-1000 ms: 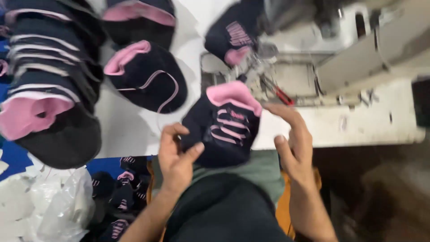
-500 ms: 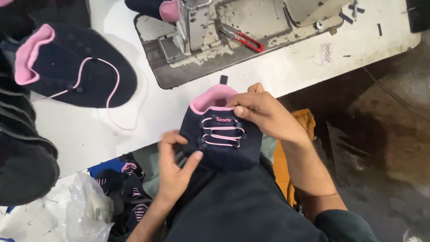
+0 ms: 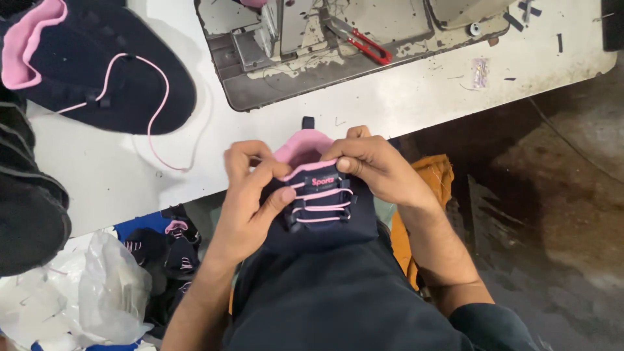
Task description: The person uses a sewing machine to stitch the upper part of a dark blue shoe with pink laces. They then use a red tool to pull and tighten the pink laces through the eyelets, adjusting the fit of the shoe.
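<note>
Navy shoe upper [image 3: 325, 218] gripped by both hands, left hand [image 3: 250, 195], right hand [image 3: 380, 169]

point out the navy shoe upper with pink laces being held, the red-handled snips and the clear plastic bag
navy fabric shoe upper with pink laces [image 3: 335, 224], head view, bare navy panel below the laces
red-handled metal thread snips [image 3: 372, 47], head view, red handle
clear crumpled plastic bag [image 3: 107, 292], head view, middle of the bag

Left hand [image 3: 250, 195] curled, thumb and fingers pinched together. Right hand [image 3: 374, 168] opposite, fingertips [image 3: 342, 164] pressed down, wrist bent inward. Both forearms angled in from below.
</note>
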